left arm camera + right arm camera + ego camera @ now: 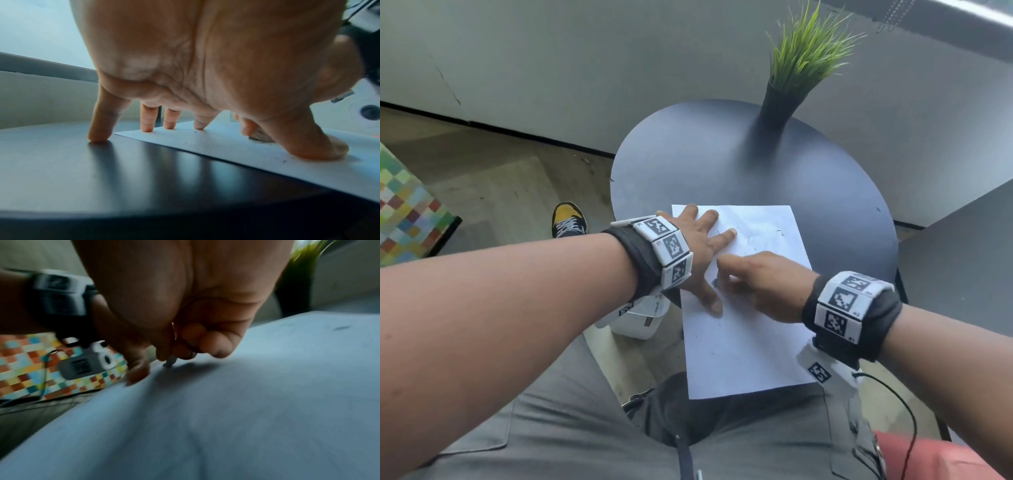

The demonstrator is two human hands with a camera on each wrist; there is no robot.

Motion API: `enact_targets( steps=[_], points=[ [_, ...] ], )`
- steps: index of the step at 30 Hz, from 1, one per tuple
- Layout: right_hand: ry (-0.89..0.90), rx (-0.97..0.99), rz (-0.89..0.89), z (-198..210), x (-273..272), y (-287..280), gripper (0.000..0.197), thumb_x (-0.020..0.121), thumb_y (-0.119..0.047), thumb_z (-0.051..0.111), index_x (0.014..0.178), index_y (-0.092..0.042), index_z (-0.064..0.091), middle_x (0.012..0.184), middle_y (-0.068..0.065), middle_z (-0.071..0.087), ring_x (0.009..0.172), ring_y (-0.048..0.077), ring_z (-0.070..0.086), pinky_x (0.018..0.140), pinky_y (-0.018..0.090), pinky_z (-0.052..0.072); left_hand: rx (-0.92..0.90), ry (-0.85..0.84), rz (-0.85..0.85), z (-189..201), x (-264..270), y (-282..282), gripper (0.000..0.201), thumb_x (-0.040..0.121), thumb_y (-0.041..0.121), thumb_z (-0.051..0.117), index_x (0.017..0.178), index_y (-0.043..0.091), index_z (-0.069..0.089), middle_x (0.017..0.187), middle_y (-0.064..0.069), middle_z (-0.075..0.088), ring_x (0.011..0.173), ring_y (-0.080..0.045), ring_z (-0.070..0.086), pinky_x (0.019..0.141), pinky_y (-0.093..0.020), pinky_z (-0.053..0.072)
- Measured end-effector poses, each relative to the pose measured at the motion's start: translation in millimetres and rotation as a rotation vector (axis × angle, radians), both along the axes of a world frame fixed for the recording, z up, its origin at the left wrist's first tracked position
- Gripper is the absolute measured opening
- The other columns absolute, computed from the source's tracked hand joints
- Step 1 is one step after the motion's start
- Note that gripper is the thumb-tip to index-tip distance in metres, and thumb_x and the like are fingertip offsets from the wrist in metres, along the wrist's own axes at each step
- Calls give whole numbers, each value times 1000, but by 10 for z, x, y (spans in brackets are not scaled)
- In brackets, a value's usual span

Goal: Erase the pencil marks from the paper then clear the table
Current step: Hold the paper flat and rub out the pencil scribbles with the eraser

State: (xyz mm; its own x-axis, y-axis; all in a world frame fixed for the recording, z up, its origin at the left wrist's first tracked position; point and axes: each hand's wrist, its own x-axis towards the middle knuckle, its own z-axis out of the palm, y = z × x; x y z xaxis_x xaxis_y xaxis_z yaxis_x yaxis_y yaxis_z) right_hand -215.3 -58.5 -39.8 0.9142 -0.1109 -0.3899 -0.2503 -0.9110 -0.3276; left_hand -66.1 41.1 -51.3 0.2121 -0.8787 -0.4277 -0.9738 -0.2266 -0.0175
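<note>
A white sheet of paper point(743, 329) with faint pencil marks lies on the round dark table point(688, 161), its near end hanging over the table's edge. My left hand point(705, 246) is spread flat, fingers straight, pressing the paper's far left part point(205, 138); the little finger rests on the bare table point(98, 136). My right hand point(753, 284) has its fingers curled and pinches a small grey eraser point(170, 362) whose tip touches the paper point(267, 386) just beside my left thumb point(320, 146). The eraser point(260, 137) also shows in the left wrist view.
A black vase with green grass point(787, 89) stands at the table's far side. A second dark tabletop point(962, 260) lies to the right. A checkered box point(407, 209) sits on the wooden floor at left, and a white bin point(635, 322) stands below the table's edge.
</note>
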Motion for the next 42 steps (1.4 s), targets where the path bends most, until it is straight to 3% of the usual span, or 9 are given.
enact_targets(
  steps=[5, 9, 13, 18, 22, 27, 31, 35, 42],
  points=[
    [-101, -84, -340, 46, 70, -375, 15, 98, -37, 48, 101, -22, 51, 93, 7, 63, 87, 30, 56, 75, 37, 49, -3, -13, 11, -15, -5, 0, 134, 50, 98, 56, 156, 42, -2, 161, -4, 10, 145, -35, 15, 103, -59, 39],
    [18, 41, -81, -5, -24, -97, 6, 96, -21, 50, 101, -24, 52, 90, -5, 62, 86, 23, 56, 73, 35, 47, -1, 5, 5, -12, 5, -12, 133, 48, 98, 57, 154, 45, -2, 160, -3, 10, 145, -35, 15, 102, -60, 39],
    [-73, -79, -358, 51, 36, -429, 13, 98, -38, 48, 100, -25, 51, 92, 6, 63, 86, 29, 56, 71, 35, 47, 3, -7, 15, -14, -8, -20, 132, 47, 99, 57, 154, 48, -3, 159, -3, 13, 143, -35, 17, 100, -58, 42],
    [41, -3, -103, 5, -65, -83, 7, 97, -24, 47, 104, -24, 47, 87, -5, 58, 84, 27, 54, 75, 41, 50, -4, 6, 8, 6, -19, -21, 128, 47, 98, 58, 152, 54, -2, 157, -4, 15, 140, -36, 20, 97, -57, 44],
    [-69, -79, -382, 42, 4, -391, 18, 99, -39, 46, 101, -22, 49, 93, 8, 63, 86, 31, 55, 75, 39, 50, 10, -20, 13, 39, -52, -30, 128, 51, 98, 57, 154, 51, -4, 156, -5, 16, 138, -35, 22, 93, -53, 43],
    [-6, 15, -159, -50, -79, -86, 9, 98, -35, 47, 100, -25, 46, 98, 7, 65, 87, 29, 57, 77, 39, 50, 15, -18, 10, 80, -69, -29, 127, 53, 94, 61, 154, 50, -2, 156, -6, 15, 138, -36, 22, 92, -52, 44],
    [-76, -44, -456, 22, 17, -378, 17, 98, -38, 47, 101, -21, 49, 95, 7, 63, 86, 29, 55, 74, 37, 48, 37, -34, 3, 97, -85, -32, 127, 55, 95, 58, 155, 48, -5, 157, -6, 15, 137, -36, 23, 90, -51, 44],
    [-32, -5, -249, -57, -47, -24, 15, 99, -34, 46, 106, -21, 48, 96, 10, 64, 86, 31, 57, 77, 40, 50, 17, -10, 7, 85, -72, -25, 127, 53, 94, 61, 154, 50, 0, 155, -6, 18, 137, -35, 23, 91, -51, 44],
    [-47, -90, -466, -47, 52, -215, 19, 98, -33, 44, 108, -17, 45, 103, 15, 62, 91, 35, 56, 78, 40, 48, 27, -12, 6, 72, -71, -31, 128, 53, 94, 61, 155, 49, -2, 156, -6, 16, 138, -36, 21, 93, -52, 44]
  ],
)
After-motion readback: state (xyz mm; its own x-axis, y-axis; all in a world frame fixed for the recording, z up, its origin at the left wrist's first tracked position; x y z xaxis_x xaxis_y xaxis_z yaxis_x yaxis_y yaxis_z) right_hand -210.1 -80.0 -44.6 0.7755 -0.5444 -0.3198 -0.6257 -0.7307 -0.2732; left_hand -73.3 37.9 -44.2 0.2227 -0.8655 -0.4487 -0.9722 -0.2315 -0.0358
